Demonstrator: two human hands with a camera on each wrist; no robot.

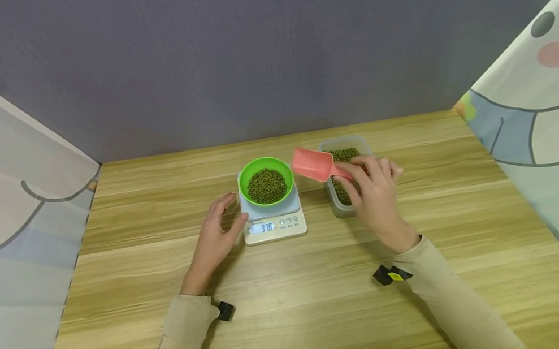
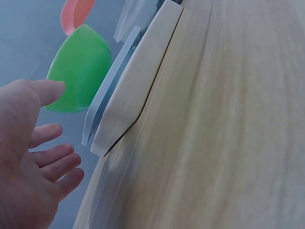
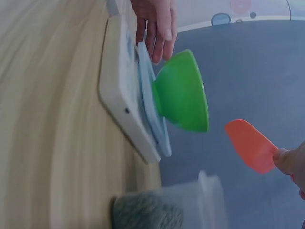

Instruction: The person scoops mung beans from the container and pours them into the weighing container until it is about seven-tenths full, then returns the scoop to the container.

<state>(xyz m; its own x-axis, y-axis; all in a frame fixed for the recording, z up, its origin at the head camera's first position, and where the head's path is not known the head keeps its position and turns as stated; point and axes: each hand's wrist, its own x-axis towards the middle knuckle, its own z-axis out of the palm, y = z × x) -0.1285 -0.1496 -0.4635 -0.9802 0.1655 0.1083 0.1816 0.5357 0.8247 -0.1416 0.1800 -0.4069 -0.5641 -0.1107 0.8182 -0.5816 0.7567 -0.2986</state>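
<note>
My right hand grips the handle of a pink scoop, held in the air between a green bowl and a clear plastic tub. No beans show inside the scoop. The green bowl holds small green beans and sits on a white kitchen scale, whose lit display seems to read 97.8. In the left wrist view my left hand is beside the bowl, fingers loosely bent and holding nothing. Its thumb is close to the scale's left edge; whether it touches cannot be told.
The clear plastic tub, partly filled with the same beans, stands right of the scale, partly under my right hand. A wooden table carries everything. A grey panel rises behind it, with cartoon-printed cloth at the sides.
</note>
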